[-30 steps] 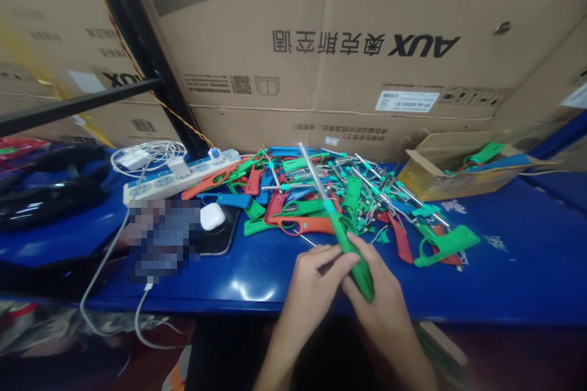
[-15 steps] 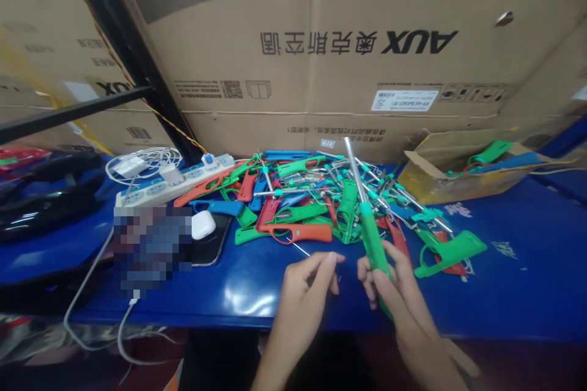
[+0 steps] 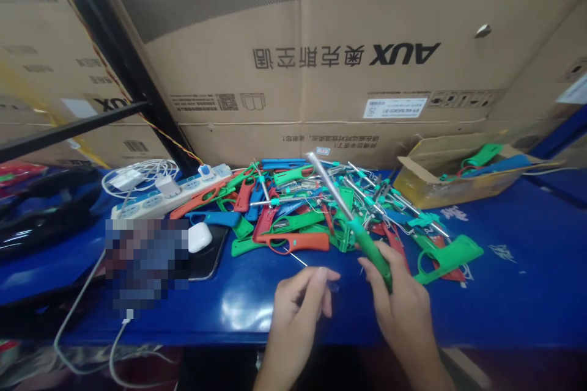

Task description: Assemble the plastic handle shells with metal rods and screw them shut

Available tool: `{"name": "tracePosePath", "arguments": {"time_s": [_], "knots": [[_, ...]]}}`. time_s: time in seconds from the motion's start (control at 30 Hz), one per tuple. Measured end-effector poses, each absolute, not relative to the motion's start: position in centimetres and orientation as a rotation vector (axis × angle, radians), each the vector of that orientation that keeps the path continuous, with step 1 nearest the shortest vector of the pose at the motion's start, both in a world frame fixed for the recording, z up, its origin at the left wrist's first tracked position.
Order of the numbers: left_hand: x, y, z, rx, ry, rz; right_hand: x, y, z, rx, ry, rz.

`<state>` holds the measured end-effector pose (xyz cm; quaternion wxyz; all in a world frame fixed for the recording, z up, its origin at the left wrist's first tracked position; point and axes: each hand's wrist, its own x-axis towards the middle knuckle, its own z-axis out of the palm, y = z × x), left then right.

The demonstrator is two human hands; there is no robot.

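Note:
My right hand (image 3: pixel 398 299) is wrapped round the green handle of a long-necked gas lighter (image 3: pixel 373 250). Its silver metal tube slants up and to the left, with a teal collar where tube meets handle. The palm hides the handle's lower end. My left hand (image 3: pixel 305 299) is apart from the lighter, fingers curled and thumb against the forefinger; a small dark, see-through bit shows by its fingertips, too blurred to name. Beyond both hands lies a heap of lighter parts: an orange handle shell (image 3: pixel 302 242), a green handle shell (image 3: pixel 452 258) and metal tubes with wires.
An open cardboard box (image 3: pixel 413 186) with green and blue shells stands at the right. On the left are a white power strip (image 3: pixel 183 190), a pixelated patch, a phone (image 3: pixel 208 263) and a white earbud case (image 3: pixel 199 237). A large carton (image 3: pixel 293 6) rises behind the blue table.
The lighter has tipped further left, and my right hand has turned so its back now shows. My left hand keeps its curled shape. The whole view has shifted slightly.

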<state>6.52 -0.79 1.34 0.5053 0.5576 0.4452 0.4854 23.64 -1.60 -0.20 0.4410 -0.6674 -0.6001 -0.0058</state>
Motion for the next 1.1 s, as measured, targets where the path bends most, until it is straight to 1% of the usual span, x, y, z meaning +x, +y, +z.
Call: {"name": "tracePosePath", "arguments": {"time_s": [0.1, 0.4, 0.83, 1.1], "knots": [[6.5, -0.9, 1.4, 1.317, 1.058, 1.182, 23.7, -1.4, 0.1, -1.705, -1.513, -0.065], [6.2, -0.7, 1.4, 1.262, 0.999, 1.163, 23.6, -2.3, 0.0, -1.780, -1.511, 0.067], [6.2, -0.8, 1.3, 1.431, 1.000, 1.084, 22.8, -1.6, 1.1, -2.172, -1.439, 0.167], [6.2, -1.0, 1.1, 1.448, 1.006, 1.061, 22.7, -1.7, 0.8, -2.185, -1.462, 0.127]]}}
